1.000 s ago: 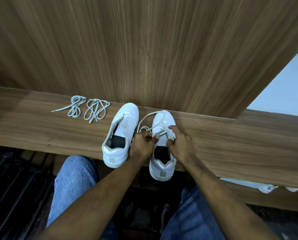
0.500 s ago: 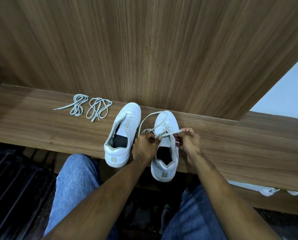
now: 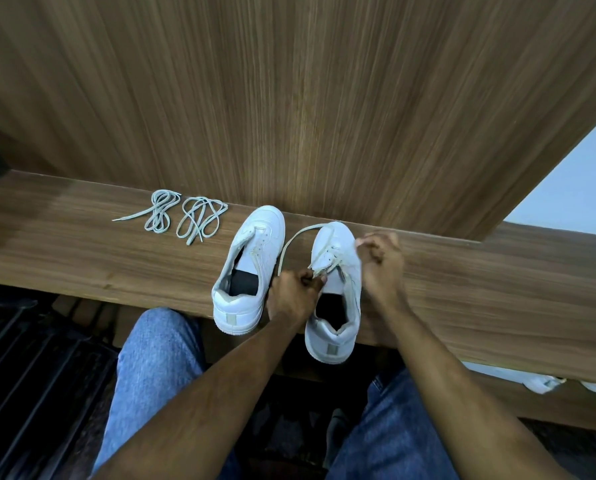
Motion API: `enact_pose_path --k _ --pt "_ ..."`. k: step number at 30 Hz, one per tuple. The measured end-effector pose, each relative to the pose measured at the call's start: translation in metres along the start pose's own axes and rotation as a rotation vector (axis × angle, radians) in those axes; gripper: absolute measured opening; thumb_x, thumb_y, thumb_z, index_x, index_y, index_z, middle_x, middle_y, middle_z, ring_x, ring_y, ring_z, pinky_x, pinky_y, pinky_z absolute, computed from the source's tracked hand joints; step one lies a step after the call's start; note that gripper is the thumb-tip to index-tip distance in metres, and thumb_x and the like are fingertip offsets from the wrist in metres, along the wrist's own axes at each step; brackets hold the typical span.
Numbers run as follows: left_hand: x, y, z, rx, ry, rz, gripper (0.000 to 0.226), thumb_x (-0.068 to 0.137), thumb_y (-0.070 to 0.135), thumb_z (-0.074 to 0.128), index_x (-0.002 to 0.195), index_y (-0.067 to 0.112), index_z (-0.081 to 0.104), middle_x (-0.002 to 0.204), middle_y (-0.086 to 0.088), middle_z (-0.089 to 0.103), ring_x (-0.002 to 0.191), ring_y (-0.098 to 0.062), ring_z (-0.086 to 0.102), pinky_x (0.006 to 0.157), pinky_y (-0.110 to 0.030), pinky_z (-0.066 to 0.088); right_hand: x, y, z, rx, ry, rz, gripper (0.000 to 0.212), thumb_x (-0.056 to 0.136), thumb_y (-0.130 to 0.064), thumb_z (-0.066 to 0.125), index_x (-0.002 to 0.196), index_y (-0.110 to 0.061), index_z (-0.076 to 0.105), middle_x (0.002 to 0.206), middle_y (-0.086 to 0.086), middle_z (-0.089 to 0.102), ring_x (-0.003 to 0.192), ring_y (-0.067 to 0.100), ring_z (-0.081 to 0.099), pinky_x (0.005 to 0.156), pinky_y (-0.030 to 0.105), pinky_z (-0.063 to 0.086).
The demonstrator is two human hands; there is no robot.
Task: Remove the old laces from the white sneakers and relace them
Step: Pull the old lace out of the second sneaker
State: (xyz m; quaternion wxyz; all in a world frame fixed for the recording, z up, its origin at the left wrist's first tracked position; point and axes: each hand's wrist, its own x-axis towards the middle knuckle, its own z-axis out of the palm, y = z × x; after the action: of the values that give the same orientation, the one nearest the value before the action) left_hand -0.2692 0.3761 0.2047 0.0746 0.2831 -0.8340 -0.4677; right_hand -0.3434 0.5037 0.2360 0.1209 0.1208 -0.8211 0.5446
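Head view: we see the right sneaker (image 3: 336,292) on the wooden shelf (image 3: 497,289), toe pointing away from us at the back panel, heel overhanging the near edge, long axis running near-to-far. Left hand (image 3: 291,296) pinches the lace (image 3: 324,268) at the eyelets, fingers curled tight. Right hand (image 3: 381,261) sits just right of the toe, fingers curled, pinching the lace end. Lace runs crosswise between them, so we judge the next pull goes rightward, right hand nearer. Left sneaker (image 3: 251,268) is unlaced, parallel beside it. Two loose laces (image 3: 178,216) lie well left.
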Motion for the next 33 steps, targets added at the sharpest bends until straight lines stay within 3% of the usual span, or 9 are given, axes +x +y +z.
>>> enact_pose_path --k 2,4,8,14,18,21,25,29,33 --pt "-0.001 0.001 0.000 0.002 -0.001 -0.002 0.036 0.081 0.050 0.069 0.102 0.022 0.074 0.096 -0.010 0.073 0.096 -0.031 0.066 0.082 -0.040 0.054 0.007 -0.006 -0.014 0.166 0.286 0.051 0.025 0.084 -0.004 0.059 0.065 -0.020 0.057 0.094 0.009 0.051 0.074 -0.008 0.053 0.074 0.009 0.039" --pt "-0.001 0.001 0.000 0.021 0.001 0.013 0.037 0.082 0.050 0.068 0.105 0.021 0.073 0.099 -0.011 0.072 0.099 -0.032 0.065 0.085 -0.040 0.053 0.009 -0.006 -0.022 0.025 0.344 0.067 0.009 0.082 -0.012 0.058 0.074 -0.016 0.060 0.098 0.009 0.051 0.075 -0.001 0.050 0.076 0.020 0.042" --pt "-0.004 0.004 -0.001 0.034 -0.003 0.014 0.035 0.082 0.048 0.068 0.104 0.020 0.073 0.100 -0.010 0.072 0.100 -0.031 0.064 0.085 -0.039 0.052 -0.001 0.010 -0.020 -0.439 -0.088 -0.054 0.029 0.083 -0.023 0.064 0.110 -0.016 0.059 0.120 0.006 0.047 0.106 0.022 0.050 0.082 0.036 0.046" --pt "-0.005 0.004 -0.001 0.046 -0.009 0.013 0.032 0.080 0.050 0.068 0.095 0.022 0.073 0.095 -0.009 0.072 0.096 -0.031 0.064 0.080 -0.040 0.053 -0.009 0.014 0.008 -0.843 -0.528 -0.358 0.027 0.090 -0.032 0.055 0.109 -0.019 0.068 0.135 0.001 0.050 0.137 0.021 0.033 0.103 0.041 0.037" --pt "-0.004 0.004 -0.003 0.020 -0.006 0.012 0.034 0.081 0.046 0.070 0.099 0.018 0.074 0.095 -0.010 0.073 0.096 -0.030 0.065 0.081 -0.040 0.054 0.000 0.013 0.005 -0.342 -0.327 -0.177 0.008 0.085 -0.016 0.068 0.083 -0.016 0.075 0.111 0.000 0.060 0.107 0.013 0.054 0.091 0.035 0.045" --pt "-0.003 0.004 -0.004 0.019 -0.007 0.014 0.032 0.082 0.044 0.070 0.102 0.019 0.074 0.097 -0.010 0.073 0.098 -0.030 0.065 0.084 -0.039 0.053 0.011 -0.010 -0.012 0.141 0.005 -0.041 0.013 0.082 0.002 0.066 0.077 -0.010 0.070 0.098 0.007 0.057 0.083 -0.007 0.056 0.078 0.013 0.043" --pt "-0.004 0.003 -0.002 0.022 -0.017 0.003 0.032 0.082 0.048 0.069 0.102 0.024 0.074 0.096 -0.007 0.073 0.097 -0.029 0.065 0.084 -0.040 0.053 0.025 -0.020 -0.031 0.129 0.320 -0.016 0.010 0.078 -0.018 0.058 0.079 -0.021 0.067 0.098 0.006 0.058 0.083 0.000 0.056 0.079 0.022 0.044" --pt "-0.004 0.003 -0.001 0.050 -0.020 0.005 0.030 0.082 0.049 0.068 0.101 0.025 0.074 0.095 -0.007 0.073 0.095 -0.029 0.065 0.083 -0.038 0.053 0.009 -0.005 -0.024 -0.557 -0.093 -0.146 0.044 0.081 -0.029 0.063 0.125 -0.025 0.058 0.142 0.007 0.042 0.132 0.022 0.039 0.108 0.047 0.032" --pt "-0.005 0.004 -0.002 0.079 -0.020 0.016 0.029 0.082 0.049 0.067 0.099 0.027 0.073 0.095 -0.007 0.072 0.094 -0.030 0.065 0.080 -0.036 0.053 -0.013 0.007 0.000 -0.938 -0.481 -0.323 0.035 0.088 -0.039 0.056 0.120 -0.026 0.062 0.146 0.001 0.040 0.146 0.023 0.015 0.115 0.056 0.007"
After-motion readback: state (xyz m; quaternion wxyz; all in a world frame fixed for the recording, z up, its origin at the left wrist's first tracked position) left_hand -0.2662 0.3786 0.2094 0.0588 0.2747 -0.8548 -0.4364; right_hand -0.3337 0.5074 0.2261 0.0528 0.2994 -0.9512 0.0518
